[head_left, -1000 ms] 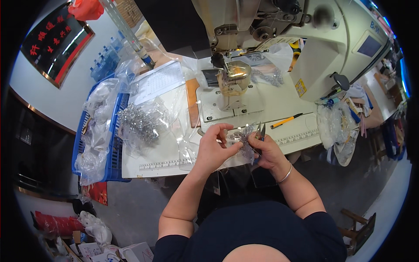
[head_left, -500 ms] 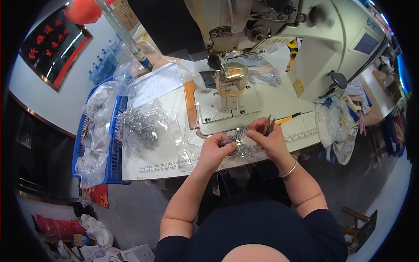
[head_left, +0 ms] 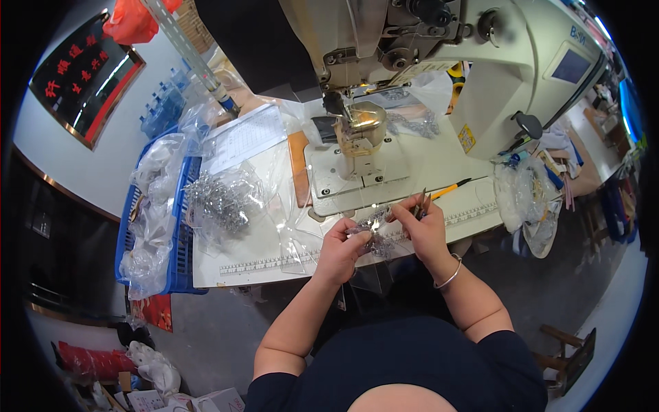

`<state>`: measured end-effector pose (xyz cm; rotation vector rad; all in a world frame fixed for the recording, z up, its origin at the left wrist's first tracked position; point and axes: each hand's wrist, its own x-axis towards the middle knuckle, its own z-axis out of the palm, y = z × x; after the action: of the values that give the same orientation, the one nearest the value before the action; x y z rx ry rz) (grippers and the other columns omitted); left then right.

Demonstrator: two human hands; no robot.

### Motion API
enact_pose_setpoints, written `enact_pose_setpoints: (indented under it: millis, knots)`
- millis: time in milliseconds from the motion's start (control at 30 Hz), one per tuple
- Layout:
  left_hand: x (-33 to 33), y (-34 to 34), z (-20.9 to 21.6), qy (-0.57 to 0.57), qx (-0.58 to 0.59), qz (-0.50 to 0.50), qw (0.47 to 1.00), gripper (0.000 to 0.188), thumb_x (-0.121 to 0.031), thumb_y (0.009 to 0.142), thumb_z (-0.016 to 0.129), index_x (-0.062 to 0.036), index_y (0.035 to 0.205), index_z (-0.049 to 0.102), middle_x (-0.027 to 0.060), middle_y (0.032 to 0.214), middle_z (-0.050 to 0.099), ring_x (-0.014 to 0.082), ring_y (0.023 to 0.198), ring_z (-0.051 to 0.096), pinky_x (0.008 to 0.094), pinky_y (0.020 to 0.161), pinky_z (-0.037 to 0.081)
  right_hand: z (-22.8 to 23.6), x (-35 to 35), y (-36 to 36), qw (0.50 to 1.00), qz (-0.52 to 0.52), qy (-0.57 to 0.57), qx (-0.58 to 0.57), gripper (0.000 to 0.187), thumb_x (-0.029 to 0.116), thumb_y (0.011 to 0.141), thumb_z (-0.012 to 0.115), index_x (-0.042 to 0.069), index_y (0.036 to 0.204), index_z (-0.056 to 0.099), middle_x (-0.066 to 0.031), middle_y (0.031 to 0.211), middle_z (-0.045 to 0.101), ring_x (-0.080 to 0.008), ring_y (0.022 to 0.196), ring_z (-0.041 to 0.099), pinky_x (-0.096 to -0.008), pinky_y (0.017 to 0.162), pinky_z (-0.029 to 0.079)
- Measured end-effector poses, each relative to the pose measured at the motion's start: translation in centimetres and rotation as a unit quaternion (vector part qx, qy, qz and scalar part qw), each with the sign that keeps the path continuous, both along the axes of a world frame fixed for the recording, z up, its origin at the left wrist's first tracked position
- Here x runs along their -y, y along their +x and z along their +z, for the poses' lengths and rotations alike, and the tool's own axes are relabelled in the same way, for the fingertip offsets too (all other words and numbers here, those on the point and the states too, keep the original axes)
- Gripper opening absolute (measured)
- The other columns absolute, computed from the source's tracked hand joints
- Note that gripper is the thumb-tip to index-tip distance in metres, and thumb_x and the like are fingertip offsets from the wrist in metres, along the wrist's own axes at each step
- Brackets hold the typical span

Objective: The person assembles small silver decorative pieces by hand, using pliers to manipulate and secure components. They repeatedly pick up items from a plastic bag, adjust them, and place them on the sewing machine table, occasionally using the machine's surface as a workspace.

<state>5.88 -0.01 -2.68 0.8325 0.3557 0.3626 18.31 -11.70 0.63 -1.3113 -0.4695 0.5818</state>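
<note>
My left hand (head_left: 338, 253) is closed on a silvery, glittering gathered piece (head_left: 378, 242), pinched between thumb and fingers above the table's front edge. It looks like a bow, with a shiny spot at its middle. To its right, my right hand (head_left: 428, 237) is closed round small metal thread snips (head_left: 421, 204), whose points stick up past the fingers. The thumb and forefinger of that hand are pinched beside the piece; whether they touch it or hold a thread I cannot make out. Just beyond both hands stands the sewing machine (head_left: 360, 147) with its metal plate.
On the table's left lies a heap of silvery pieces (head_left: 223, 199) near transparent plastic strips. A blue basket (head_left: 182, 237) of plastic bags stands farther left. Behind my right hand lies an orange pen-like tool (head_left: 449, 189). A printed ruler scale (head_left: 268, 262) runs along the front edge.
My right hand has drawn slightly away to the right from the silvery piece, opening a gap between the hands. My left hand still holds the piece, now slightly lower.
</note>
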Motion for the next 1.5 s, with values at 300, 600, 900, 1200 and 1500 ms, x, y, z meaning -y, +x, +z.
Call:
enact_pose_setpoints:
  millis: [300,600,900,1200,1500]
  knots:
    - [0.4,-0.4,0.1,-0.031,-0.031,0.006,0.999,0.011,-0.002,0.082,0.056,-0.0067,0.09,0.05,0.0084,0.092,0.059,0.0165,0.08,0.059,0.0334,0.073,0.051,-1.0,-0.4,-0.3,0.999,0.047,0.019,0.012,0.01,0.013,0.088,0.055,0.005,0.085,0.052,-0.0054,0.075,0.063,-0.0046,0.053,0.051,-0.0155,0.044,0.036]
    - [0.2,-0.4,0.5,-0.004,-0.03,-0.003,1.0,0.041,0.001,0.084,0.054,-0.0037,0.123,0.045,0.0127,0.103,0.059,0.0199,0.091,0.061,0.0328,0.078,0.053,0.3,-0.3,-0.4,0.994,0.067,-0.032,0.08,0.01,0.008,0.089,0.051,-0.002,0.087,0.048,-0.009,0.08,0.064,-0.0133,0.073,0.061,-0.0252,0.069,0.048]
    - [0.1,-0.7,0.1,-0.004,-0.026,0.011,1.0,0.04,-0.002,0.086,0.054,-0.0047,0.124,0.043,0.0121,0.108,0.058,0.0197,0.096,0.059,0.0329,0.08,0.052,-0.6,-0.6,-0.4,0.984,0.069,-0.056,0.156,0.021,0.01,0.079,0.063,0.001,0.094,0.051,-0.0059,0.076,0.064,-0.0117,0.07,0.059,-0.0266,0.065,0.046]
    - [0.4,-0.8,0.3,-0.017,-0.018,0.017,1.0,0.038,-0.003,0.088,0.052,-0.0033,0.124,0.044,0.0117,0.108,0.057,0.0175,0.093,0.059,0.0296,0.077,0.052,-1.2,-0.9,-0.2,0.978,0.065,-0.108,0.167,0.032,0.01,0.069,0.071,0.003,0.095,0.054,-0.0032,0.07,0.061,-0.0093,0.065,0.054,-0.0239,0.06,0.044]
    - [0.7,-0.4,0.2,0.005,0.008,0.023,1.0,0.038,-0.002,0.089,0.049,-0.0033,0.126,0.042,0.0111,0.109,0.056,0.018,0.097,0.058,0.0334,0.084,0.049,-1.0,-1.2,0.3,0.962,0.059,-0.139,0.229,0.031,0.014,0.071,0.07,0.001,0.094,0.053,-0.008,0.07,0.061,-0.0158,0.066,0.059,-0.0295,0.062,0.047]
